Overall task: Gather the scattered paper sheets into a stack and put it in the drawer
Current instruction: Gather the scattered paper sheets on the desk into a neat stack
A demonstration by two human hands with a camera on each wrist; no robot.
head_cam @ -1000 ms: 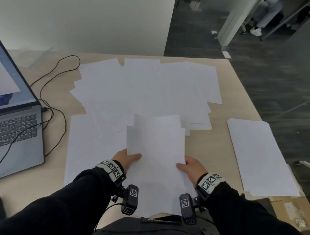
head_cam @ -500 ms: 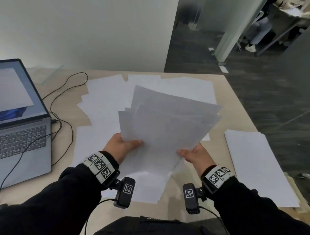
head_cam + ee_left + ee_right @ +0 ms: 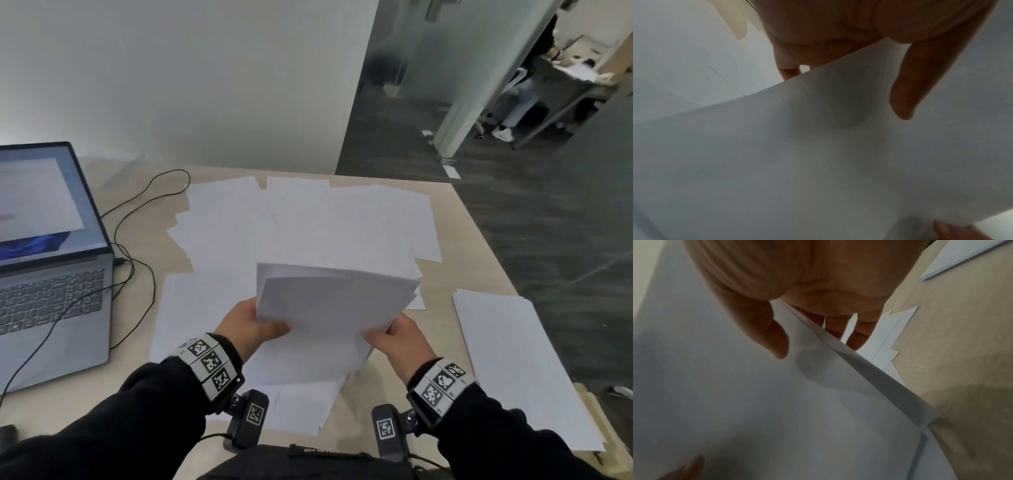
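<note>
I held a small bunch of white paper sheets (image 3: 329,308) up over the pale wooden worktop (image 3: 479,260), my left hand (image 3: 246,325) and right hand (image 3: 397,339) pinching its sides. Many loose white sheets (image 3: 308,222) lay scattered beyond it. I saw no drawer, so most work was left.

Two hands are in view: the left hand (image 3: 251,327) and the right hand (image 3: 399,342), with one bundle of paper sheets (image 3: 329,315) between them, its sheet count impossible to tell. One spread of loose sheets (image 3: 308,222) covers the middle of the frame, overlapping too much to count. One separate pile of sheets (image 3: 513,359) lies at lower right. One laptop (image 3: 51,274) sits at left, on one worktop (image 3: 479,267). Two black wrist cameras show at the bottom.
</note>
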